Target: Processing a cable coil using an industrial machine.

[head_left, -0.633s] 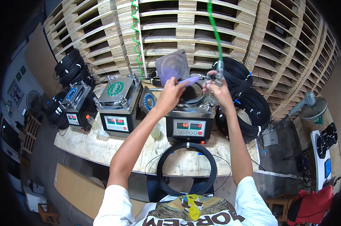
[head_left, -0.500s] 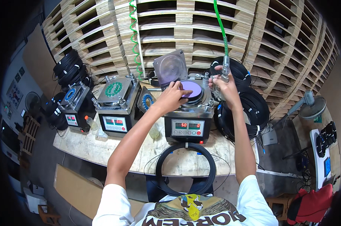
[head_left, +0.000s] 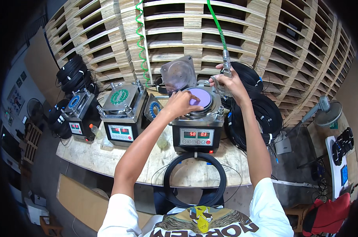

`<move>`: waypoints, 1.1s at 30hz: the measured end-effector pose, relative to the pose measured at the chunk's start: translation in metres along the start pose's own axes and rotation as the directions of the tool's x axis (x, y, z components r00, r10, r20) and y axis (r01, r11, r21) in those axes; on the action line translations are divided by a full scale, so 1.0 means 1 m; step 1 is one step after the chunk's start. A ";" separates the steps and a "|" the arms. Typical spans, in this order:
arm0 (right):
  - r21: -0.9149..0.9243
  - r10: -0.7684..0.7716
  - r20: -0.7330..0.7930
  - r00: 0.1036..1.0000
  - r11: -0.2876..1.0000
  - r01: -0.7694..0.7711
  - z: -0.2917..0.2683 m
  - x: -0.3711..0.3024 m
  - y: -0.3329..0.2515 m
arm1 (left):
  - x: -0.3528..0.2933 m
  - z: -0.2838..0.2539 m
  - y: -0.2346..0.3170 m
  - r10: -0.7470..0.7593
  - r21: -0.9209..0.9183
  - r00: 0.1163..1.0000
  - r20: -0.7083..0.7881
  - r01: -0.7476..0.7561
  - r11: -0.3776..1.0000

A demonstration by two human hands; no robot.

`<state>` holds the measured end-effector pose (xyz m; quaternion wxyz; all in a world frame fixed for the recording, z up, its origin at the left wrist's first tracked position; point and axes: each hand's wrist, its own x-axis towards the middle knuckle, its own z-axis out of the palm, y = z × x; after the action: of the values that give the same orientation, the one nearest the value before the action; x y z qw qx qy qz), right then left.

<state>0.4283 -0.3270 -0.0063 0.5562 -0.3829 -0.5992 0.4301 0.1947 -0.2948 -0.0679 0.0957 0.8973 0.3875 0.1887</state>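
A round purple polishing pad (head_left: 202,94) sits on the black turntable of a metal polishing machine (head_left: 196,137), the one straight ahead of me. My left hand (head_left: 181,103) reaches over the pad's left side. Its thumb and fingers are spread, their tips resting on the pad and near its front rim. Above the machine's back right corner, my right hand (head_left: 233,84) is closed around a metal air blow gun (head_left: 226,63) on a green hose (head_left: 215,21). The gun's lower part is mostly hidden by my fingers. Behind the pad, a square metal fixture plate (head_left: 179,73) leans upright.
Two similar machines (head_left: 117,114) (head_left: 81,114) stand to the left, carrying green and blue rings of parts. Black cable coils (head_left: 262,114) lie to the right, another coil (head_left: 169,166) at the bench's front edge. A small orange-capped bottle (head_left: 94,129) stands left; wooden pallets (head_left: 179,23) rise behind.
My right hand has moved left with the blow gun, closer to the pad, and the hose has swung with it. My left hand has shifted slightly on the pad.
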 end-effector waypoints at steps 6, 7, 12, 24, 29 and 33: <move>-0.026 -0.021 0.008 1.000 0.999 0.021 0.004 0.003 -0.005 | -0.003 0.012 -0.006 -0.046 0.048 0.993 -0.108 0.051 0.998; 0.000 0.011 0.010 1.000 1.000 -0.011 0.005 0.003 -0.006 | -0.002 0.010 -0.009 -0.033 0.012 0.997 -0.071 0.034 0.999; -0.007 0.124 0.166 0.978 0.992 -0.125 0.011 0.005 -0.011 | 0.002 -0.014 -0.027 0.062 -0.122 0.995 -0.076 -0.071 0.990; -0.263 0.166 0.407 0.898 0.963 -0.058 0.055 0.006 0.017 | 0.014 -0.175 -0.015 -0.145 -0.877 0.980 -0.138 -0.053 0.477; -0.675 -0.091 0.014 0.996 0.734 0.077 0.021 -0.006 0.075 | 0.051 -0.251 -0.110 -0.368 -0.793 0.909 -0.196 0.074 0.605; -0.759 -0.159 -0.149 0.976 0.651 -0.010 0.029 -0.020 0.090 | 0.094 -0.251 -0.197 -0.540 -0.727 0.779 -0.318 0.165 0.666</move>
<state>0.3989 -0.3177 -0.0979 0.4215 -0.5961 -0.6790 0.0773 0.0201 -0.0852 0.1223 0.3379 0.6220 0.4778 0.5202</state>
